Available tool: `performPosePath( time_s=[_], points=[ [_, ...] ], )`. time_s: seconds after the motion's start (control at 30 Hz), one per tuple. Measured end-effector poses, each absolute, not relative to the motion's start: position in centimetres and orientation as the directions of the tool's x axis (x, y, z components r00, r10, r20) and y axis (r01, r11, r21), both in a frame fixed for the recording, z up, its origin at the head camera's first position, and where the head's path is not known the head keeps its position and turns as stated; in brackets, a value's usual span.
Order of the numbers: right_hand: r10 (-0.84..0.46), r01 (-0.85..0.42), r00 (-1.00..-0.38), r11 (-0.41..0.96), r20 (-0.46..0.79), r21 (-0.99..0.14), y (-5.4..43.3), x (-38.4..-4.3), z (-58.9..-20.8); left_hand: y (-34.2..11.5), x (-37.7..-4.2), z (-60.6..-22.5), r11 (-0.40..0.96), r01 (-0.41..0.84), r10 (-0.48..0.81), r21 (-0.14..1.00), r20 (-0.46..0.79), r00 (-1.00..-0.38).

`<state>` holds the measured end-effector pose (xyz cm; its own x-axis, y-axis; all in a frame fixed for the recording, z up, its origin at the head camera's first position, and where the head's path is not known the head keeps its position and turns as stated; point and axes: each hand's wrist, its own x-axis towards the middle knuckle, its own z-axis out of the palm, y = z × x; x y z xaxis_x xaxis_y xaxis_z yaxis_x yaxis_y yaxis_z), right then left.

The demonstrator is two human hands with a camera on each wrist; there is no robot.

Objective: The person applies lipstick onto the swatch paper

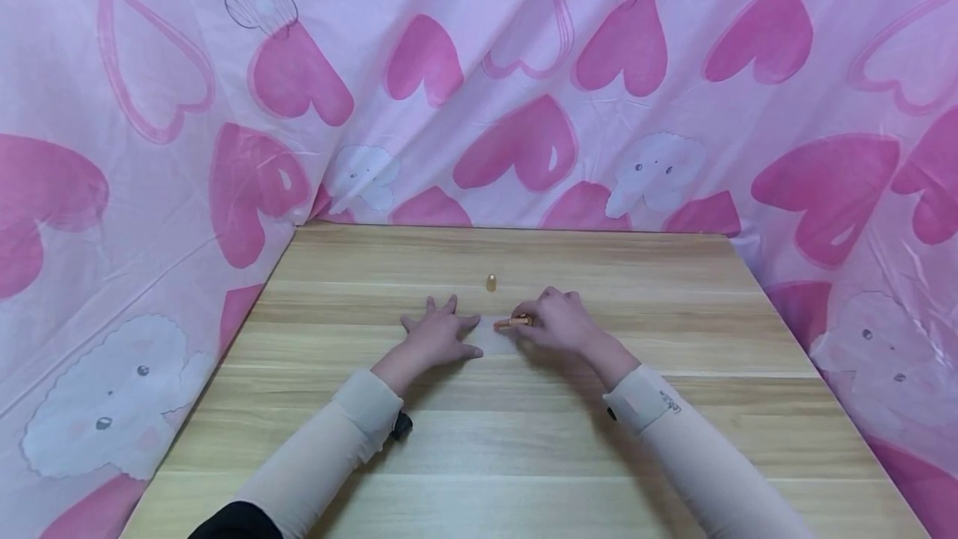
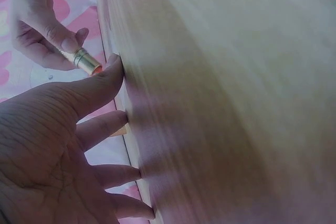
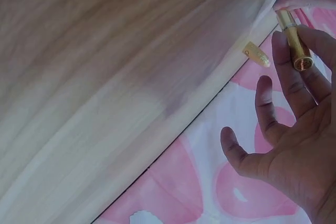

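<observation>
In the head view my right hand [image 1: 561, 323] pinches a gold lipstick [image 1: 516, 321] between thumb and fingers, its reddish end turned toward my left hand. The right wrist view shows the round base of the lipstick [image 3: 296, 48], with the ring and little fingers held apart from it. My left hand [image 1: 434, 335] has its fingers spread, fingertips at the tabletop, close to the lipstick's uncapped end. Farther back stands a gold lipstick cap [image 1: 491, 282], upright on the wood; the right wrist view also has this cap [image 3: 256, 54] beyond the fingers.
A wood-grain table [image 1: 479, 456] lies under both hands. Behind it and along its sides hangs a pink cloth [image 1: 509, 106] printed with hearts and white cartoon animals. A small black object [image 1: 402, 426] shows under the left cuff.
</observation>
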<state>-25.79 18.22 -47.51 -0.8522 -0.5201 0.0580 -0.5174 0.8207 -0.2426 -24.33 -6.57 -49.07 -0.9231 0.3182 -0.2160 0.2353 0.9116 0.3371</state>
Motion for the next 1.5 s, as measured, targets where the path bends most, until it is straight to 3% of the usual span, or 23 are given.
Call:
performPosePath(
  time_s=[0.37,1.5],
  points=[
    [-0.455,-0.448,-0.890,0.868,0.019,-0.215,18.7,-26.9,-47.6,-6.6,-24.5,-49.4,0.906,0.236,0.323,0.350,-0.216,-0.921],
    [-0.555,-0.535,-0.832,0.810,-0.020,-0.240,19.2,-26.1,-47.4,-6.6,-24.6,-49.4,0.910,0.231,0.314,0.344,-0.211,-0.925]
  ],
)
